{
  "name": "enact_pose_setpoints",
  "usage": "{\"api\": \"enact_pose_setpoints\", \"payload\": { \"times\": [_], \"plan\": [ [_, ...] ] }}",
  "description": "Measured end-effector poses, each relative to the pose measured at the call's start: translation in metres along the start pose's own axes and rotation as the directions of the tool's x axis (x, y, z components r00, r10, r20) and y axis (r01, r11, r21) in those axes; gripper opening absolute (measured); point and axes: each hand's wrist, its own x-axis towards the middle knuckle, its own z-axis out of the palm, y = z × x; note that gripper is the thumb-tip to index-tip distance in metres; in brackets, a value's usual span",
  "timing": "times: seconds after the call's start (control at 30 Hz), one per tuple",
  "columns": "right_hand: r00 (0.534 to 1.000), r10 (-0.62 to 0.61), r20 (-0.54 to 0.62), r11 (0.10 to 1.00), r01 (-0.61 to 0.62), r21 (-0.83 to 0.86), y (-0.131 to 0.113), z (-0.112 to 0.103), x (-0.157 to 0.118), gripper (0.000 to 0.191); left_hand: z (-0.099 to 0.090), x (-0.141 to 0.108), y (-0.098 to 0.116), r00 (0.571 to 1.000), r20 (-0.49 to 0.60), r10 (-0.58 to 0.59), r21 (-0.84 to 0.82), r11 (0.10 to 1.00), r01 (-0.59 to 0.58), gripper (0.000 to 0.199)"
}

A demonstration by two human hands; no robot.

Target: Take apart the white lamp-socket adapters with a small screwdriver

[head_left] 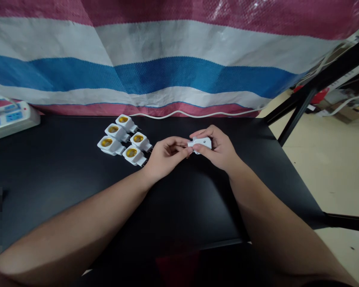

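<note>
While the left hand [167,156] and right hand [217,147] grip a white plastic socket adapter [202,142], five more adapters [117,132] sit left of them on the black table [62,171].

The head-worn camera looks forward and down from just behind the person's forearms; it faces a black worktop [48,167] at close range; the left hand [166,157] and right hand [218,147] sit near mid-frame; a striped woven tarpaulin [155,75] fills the upper half; beige floor [332,167] shows at right.
</note>
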Motion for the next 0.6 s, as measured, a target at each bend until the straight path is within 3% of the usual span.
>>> {"api": "enact_pose_setpoints", "payload": {
  "times": [0.23,0.4,0.53,0.6],
  "plan": [
    [1.0,0.026,0.001,0.997,-0.026,0.079,-0.002,0.002,0.001,0.02,-0.003,0.0,-0.003,1.0,-0.007,-0.011,0.051,0.999,0.012,0.037],
    [0.999,0.05,0.023,0.999,-0.05,0.017,-0.004,0.001,0.001,0.022,0.0,-0.002,-0.003,1.0,0.011,-0.004,0.066,0.998,0.003,0.033],
    [0.989,-0.027,0.145,0.986,0.05,-0.156,-0.01,-0.002,0.0,0.051,0.001,0.001,-0.001,0.997,-0.08,-0.017,-0.018,1.0,0.016,0.038],
    [0.986,-0.065,0.155,0.959,0.105,-0.265,-0.013,-0.004,0.001,0.055,0.0,0.002,-0.001,0.989,-0.144,-0.019,-0.036,0.999,0.014,0.036]
  ]
}}
